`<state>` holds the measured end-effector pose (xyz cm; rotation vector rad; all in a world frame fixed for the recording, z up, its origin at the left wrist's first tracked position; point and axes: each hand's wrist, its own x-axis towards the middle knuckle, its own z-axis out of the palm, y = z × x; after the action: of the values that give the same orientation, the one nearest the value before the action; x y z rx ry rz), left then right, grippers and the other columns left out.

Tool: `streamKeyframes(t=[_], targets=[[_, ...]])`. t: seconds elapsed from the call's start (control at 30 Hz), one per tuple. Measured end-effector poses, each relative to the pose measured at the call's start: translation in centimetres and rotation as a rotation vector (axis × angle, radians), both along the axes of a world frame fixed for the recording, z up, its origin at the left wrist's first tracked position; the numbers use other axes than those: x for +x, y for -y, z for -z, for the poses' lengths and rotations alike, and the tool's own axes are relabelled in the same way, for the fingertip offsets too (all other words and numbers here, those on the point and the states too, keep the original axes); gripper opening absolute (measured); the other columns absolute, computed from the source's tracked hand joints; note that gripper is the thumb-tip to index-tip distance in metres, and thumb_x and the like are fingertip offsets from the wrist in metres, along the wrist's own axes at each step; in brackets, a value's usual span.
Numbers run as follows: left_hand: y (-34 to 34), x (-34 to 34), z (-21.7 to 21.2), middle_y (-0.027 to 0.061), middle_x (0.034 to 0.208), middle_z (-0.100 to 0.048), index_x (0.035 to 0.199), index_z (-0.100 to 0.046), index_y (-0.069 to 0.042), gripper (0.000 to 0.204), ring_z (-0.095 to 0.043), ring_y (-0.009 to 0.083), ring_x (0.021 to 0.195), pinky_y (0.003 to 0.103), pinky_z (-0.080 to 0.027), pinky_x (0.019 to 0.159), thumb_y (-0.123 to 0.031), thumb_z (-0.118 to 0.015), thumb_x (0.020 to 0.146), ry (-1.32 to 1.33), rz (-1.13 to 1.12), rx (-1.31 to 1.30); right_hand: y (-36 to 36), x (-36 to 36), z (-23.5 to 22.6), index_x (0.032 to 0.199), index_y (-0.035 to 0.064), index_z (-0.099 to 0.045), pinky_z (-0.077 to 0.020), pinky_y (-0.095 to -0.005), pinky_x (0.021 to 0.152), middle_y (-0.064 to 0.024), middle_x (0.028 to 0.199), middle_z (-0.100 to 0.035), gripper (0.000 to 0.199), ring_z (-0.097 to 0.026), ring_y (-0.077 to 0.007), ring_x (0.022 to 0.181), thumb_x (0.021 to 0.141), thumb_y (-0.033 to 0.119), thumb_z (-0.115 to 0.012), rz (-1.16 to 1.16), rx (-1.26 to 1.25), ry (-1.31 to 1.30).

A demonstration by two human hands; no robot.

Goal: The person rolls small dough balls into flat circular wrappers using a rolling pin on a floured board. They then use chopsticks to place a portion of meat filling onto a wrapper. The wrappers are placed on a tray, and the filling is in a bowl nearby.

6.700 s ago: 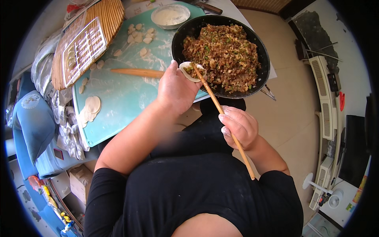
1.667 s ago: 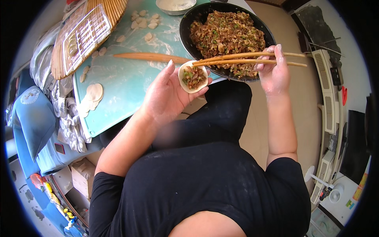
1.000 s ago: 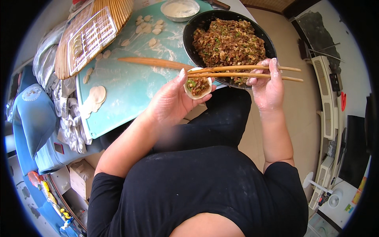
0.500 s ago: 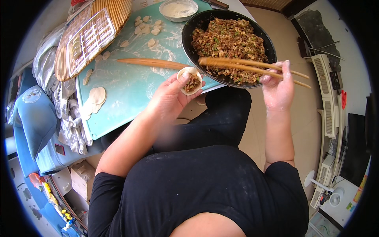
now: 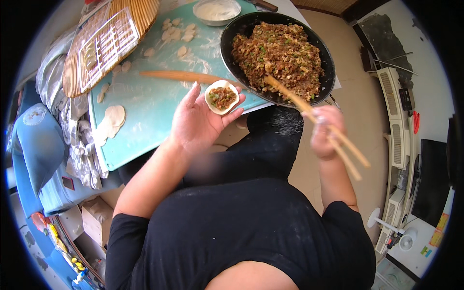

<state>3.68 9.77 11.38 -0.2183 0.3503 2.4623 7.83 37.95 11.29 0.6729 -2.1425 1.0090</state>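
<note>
Dumpling wrapper [image 5: 222, 97], round and pale, lies cupped on the fingers of the left hand [image 5: 200, 121], palm up, above the near edge of the teal mat [image 5: 145, 104]. A spoonful of brown minced filling with green flecks sits in its centre. Fingers curl gently beneath the wrapper; thumb is out to the side.

Right hand [image 5: 326, 131] is motion-blurred, closed around a pair of wooden chopsticks [image 5: 309, 113]. Their tips reach into the near part of the black pan [image 5: 328, 63]; butt ends trail out past the hand toward lower right.

Pan holds a mound of the same minced filling [image 5: 278, 50], and sits at the right end of the mat, just beside the wrapper.

On the mat: wooden rolling pin [image 5: 181, 76] lying crosswise just beyond the left hand; flat rolled wrappers [image 5: 113, 118] at left; small dough pieces [image 5: 176, 34] toward the far edge; white bowl of flour [image 5: 216, 9] at top. Woven tray [image 5: 140, 12] with a white plastic grid [image 5: 106, 46] lies at far left.
</note>
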Motion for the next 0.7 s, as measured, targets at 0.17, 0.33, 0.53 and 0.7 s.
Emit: streamKeyframes(t=[0.17, 0.33, 0.53, 0.7], targets=[[0.4, 0.5, -0.4, 0.0267, 0.134, -0.040, 0.133, -0.032, 0.008, 0.065, -0.041, 0.0391, 0.125, 0.047, -0.036, 0.105, -0.046, -0.034, 0.096, -0.026, 0.072, 0.056, -0.5, -2.2, -3.3, 0.092, 0.0033, -0.055, -0.0549, -0.0367, 0.056, -0.0091, 0.073, -0.056, 0.029, -0.058, -0.0195, 0.059, 0.099, 0.026, -0.039, -0.093, -0.912, 0.432], [0.8, 1.0, -1.2, 0.0269, 0.134, -0.040, 0.133, -0.031, 0.008, 0.065, -0.041, 0.0366, 0.125, 0.046, -0.034, 0.106, -0.045, -0.033, 0.097, -0.044, 0.064, 0.029, -0.3, -3.0, -4.5, 0.089, 0.0060, -0.056, -0.0534, -0.0346, 0.052, -0.0083, 0.071, -0.056, 0.032, -0.058, -0.0208, 0.055, 0.098, 0.031, -0.039, -0.335, -0.970, 0.564], [0.8, 0.5, -1.8, 0.0260, 0.135, -0.039, 0.132, -0.032, 0.007, 0.062, -0.041, 0.0343, 0.126, 0.044, -0.033, 0.107, -0.044, -0.031, 0.097, -0.046, 0.033, 0.106, 2.0, -3.0, -3.6, 0.089, 0.0056, -0.055, -0.0530, -0.0347, 0.050, -0.0085, 0.071, -0.055, 0.031, -0.057, -0.0214, 0.056, 0.098, 0.033, -0.041, -0.310, -0.999, 0.568], [0.1, -0.4, -2.5, 0.0253, 0.134, -0.040, 0.130, -0.034, 0.008, 0.061, -0.042, 0.0337, 0.125, 0.044, -0.034, 0.107, -0.043, -0.030, 0.098, -0.020, 0.018, 0.057, 2.1, -3.3, -3.4, 0.089, 0.0077, -0.053, -0.0518, -0.0357, 0.051, -0.0065, 0.070, -0.053, 0.029, -0.056, -0.0200, 0.056, 0.097, 0.033, -0.044, -0.207, -1.180, 0.585]])
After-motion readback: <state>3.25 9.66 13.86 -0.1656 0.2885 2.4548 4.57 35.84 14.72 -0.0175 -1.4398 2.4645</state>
